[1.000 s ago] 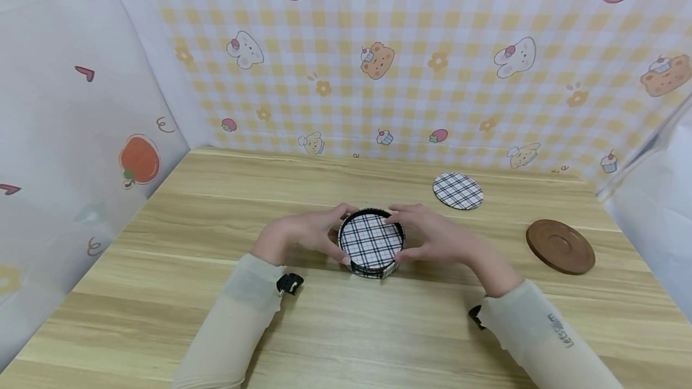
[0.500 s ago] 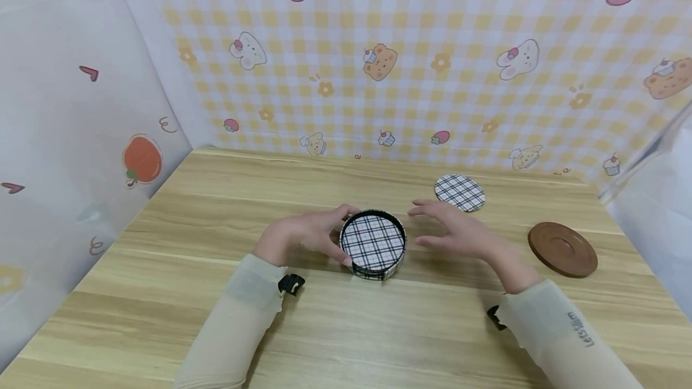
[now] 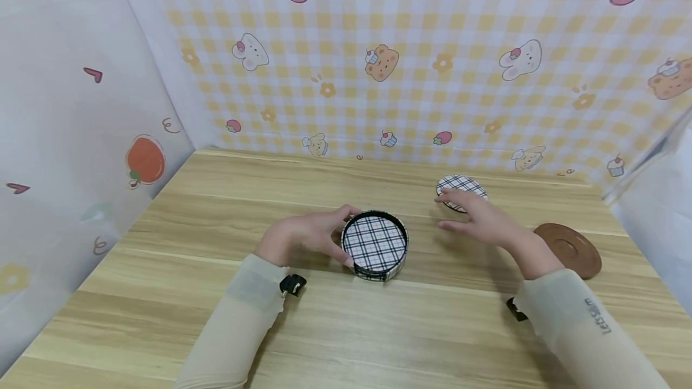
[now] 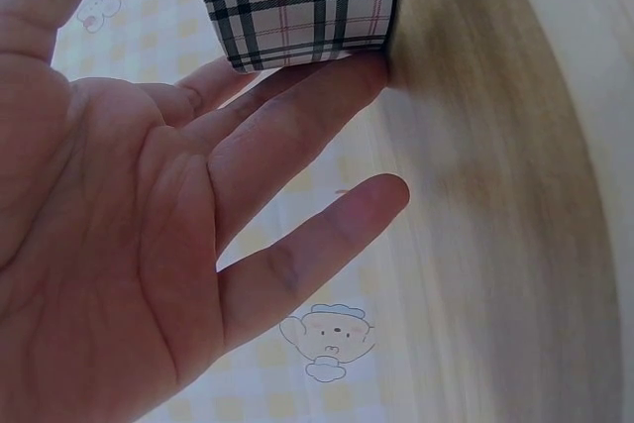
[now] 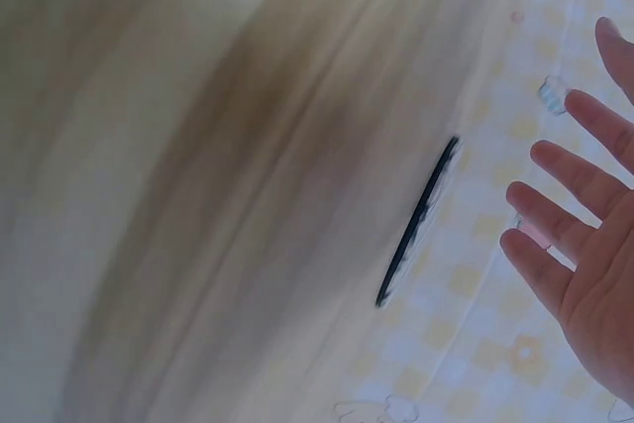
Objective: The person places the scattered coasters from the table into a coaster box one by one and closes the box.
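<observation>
A round plaid coaster holder (image 3: 397, 268) stands mid-table in the head view, with a matching plaid coaster (image 3: 374, 244) lying inside its rim. My left hand (image 3: 308, 234) grips the holder's left side, thumb at the front and fingers behind. In the left wrist view the plaid wall (image 4: 307, 7) rests against the fingers, and the little finger is apart from it. My right hand (image 3: 483, 219) hovers with spread fingers, overlapping the near part of a loose plaid coaster (image 3: 465, 182). In the right wrist view that coaster shows edge-on as a dark strip (image 5: 418, 220) beyond the empty fingers.
A round brown wooden disc (image 3: 572, 251) lies on the right of the wood-grain table (image 3: 346, 341), partly behind the right wrist. A yellow checked cloth (image 3: 411, 101) rises along the table's far edge, and a white sheet (image 3: 81, 137) hangs on the left.
My right hand has left the holder's right side and moved right to the loose coaster. My left hand has kept its grip on the holder, which stays in place.
</observation>
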